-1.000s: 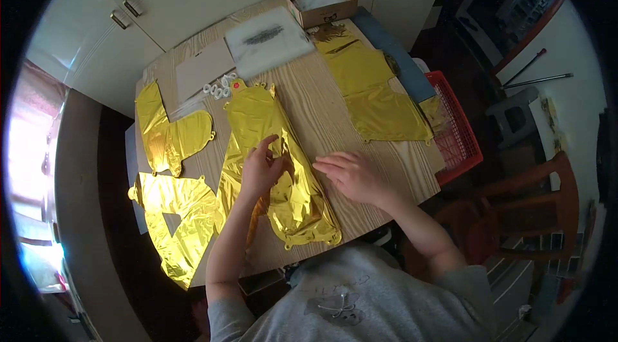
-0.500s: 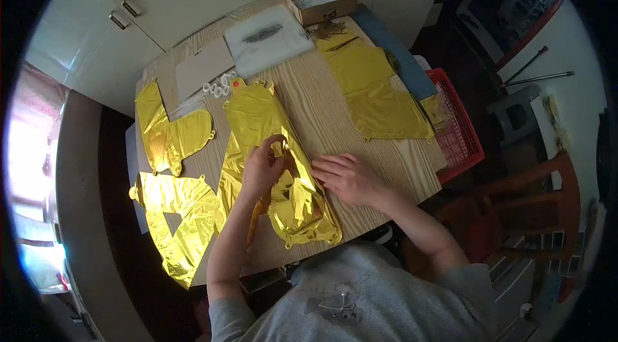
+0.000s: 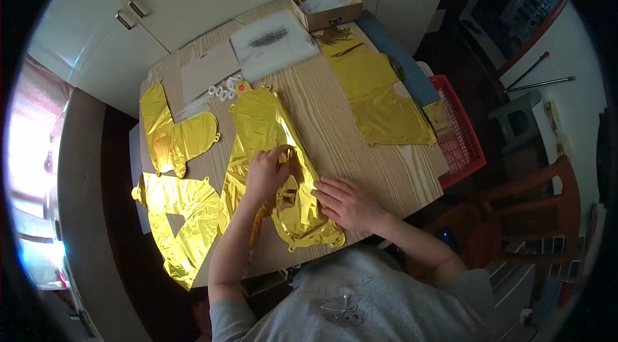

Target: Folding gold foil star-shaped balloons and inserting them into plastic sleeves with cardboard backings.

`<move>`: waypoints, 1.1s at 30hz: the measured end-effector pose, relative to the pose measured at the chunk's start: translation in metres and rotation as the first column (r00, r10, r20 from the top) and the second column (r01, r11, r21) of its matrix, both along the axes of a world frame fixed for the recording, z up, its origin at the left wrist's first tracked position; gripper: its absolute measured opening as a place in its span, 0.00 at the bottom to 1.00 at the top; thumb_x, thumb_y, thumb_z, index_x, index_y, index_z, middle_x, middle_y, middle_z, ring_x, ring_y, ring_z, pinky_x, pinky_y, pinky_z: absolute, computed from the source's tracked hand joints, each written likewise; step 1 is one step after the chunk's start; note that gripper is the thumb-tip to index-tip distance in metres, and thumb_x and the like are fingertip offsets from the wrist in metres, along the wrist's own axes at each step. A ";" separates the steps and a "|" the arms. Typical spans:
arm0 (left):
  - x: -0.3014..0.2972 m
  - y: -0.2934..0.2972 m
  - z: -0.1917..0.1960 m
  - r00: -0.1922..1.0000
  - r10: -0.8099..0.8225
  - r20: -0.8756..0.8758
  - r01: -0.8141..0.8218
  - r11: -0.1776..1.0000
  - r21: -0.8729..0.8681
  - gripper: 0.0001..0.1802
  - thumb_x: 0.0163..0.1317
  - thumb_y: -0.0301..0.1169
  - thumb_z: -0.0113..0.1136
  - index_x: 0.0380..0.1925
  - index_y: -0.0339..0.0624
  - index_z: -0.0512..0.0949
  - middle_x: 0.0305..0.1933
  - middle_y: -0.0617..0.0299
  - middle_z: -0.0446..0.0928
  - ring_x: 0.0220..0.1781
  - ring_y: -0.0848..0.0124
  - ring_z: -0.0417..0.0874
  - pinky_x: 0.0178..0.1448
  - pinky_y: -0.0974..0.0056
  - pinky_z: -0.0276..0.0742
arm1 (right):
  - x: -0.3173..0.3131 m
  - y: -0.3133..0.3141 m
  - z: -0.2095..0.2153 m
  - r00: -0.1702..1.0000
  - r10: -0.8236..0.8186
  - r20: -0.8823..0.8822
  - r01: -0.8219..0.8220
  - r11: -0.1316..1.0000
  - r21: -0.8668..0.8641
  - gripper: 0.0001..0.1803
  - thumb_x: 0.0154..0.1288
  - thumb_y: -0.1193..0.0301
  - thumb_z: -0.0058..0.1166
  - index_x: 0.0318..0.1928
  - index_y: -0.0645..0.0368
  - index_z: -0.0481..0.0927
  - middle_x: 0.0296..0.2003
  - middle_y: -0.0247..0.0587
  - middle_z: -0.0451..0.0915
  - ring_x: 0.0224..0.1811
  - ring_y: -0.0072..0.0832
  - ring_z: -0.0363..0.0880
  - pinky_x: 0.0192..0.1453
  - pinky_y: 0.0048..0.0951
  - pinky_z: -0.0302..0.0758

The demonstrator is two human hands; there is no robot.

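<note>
A flat, uninflated gold foil balloon [image 3: 257, 112] lies partly folded in front of me, with small tabs along its ends and a red dot on the far one. My left hand [image 3: 268, 171] is over its middle, index finger and thumb bent together on a raised crease of the foil. Against the balloon's right edge rests my right hand [image 3: 351, 205], fingers stretched out and lying flat, the fingertips touching the foil. Left of it, a second gold foil balloon [image 3: 201, 213] with a triangular hole is spread out, and a third gold foil balloon [image 3: 167, 136] lies beyond that.
Several small white rings [image 3: 225, 89] lie past the balloon's far end. A whitish sheet [image 3: 273, 46] with a dark smudge and a cardboard box [image 3: 329, 10] are at the back. Another gold foil balloon [image 3: 386, 107] lies at right, near a red basket [image 3: 465, 129] and a wooden chair [image 3: 560, 207].
My left hand's index finger and thumb have drawn closer together on the foil. The right hand has slid slightly nearer to me along the edge. The view has shifted a little.
</note>
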State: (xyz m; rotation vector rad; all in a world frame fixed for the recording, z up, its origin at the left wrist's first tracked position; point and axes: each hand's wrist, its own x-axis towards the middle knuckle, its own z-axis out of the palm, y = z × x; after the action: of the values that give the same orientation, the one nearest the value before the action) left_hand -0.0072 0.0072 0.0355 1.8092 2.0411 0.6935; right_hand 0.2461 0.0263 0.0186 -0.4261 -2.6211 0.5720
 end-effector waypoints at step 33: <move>0.001 0.033 -0.003 0.995 -0.048 0.087 0.042 0.997 0.071 0.19 0.51 0.28 0.60 0.46 0.48 0.81 0.23 0.54 0.76 0.31 0.56 0.77 0.41 0.54 0.75 | 0.002 0.004 -0.005 0.995 -0.086 0.042 0.085 0.996 0.028 0.26 0.70 0.64 0.47 0.64 0.66 0.68 0.65 0.51 0.67 0.70 0.42 0.63 0.74 0.43 0.58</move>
State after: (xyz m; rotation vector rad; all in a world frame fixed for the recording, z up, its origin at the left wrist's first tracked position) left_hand -0.0059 0.0398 0.0327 1.8216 1.9364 0.8253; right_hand 0.2478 0.0303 0.0132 -0.5455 -2.6332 0.5053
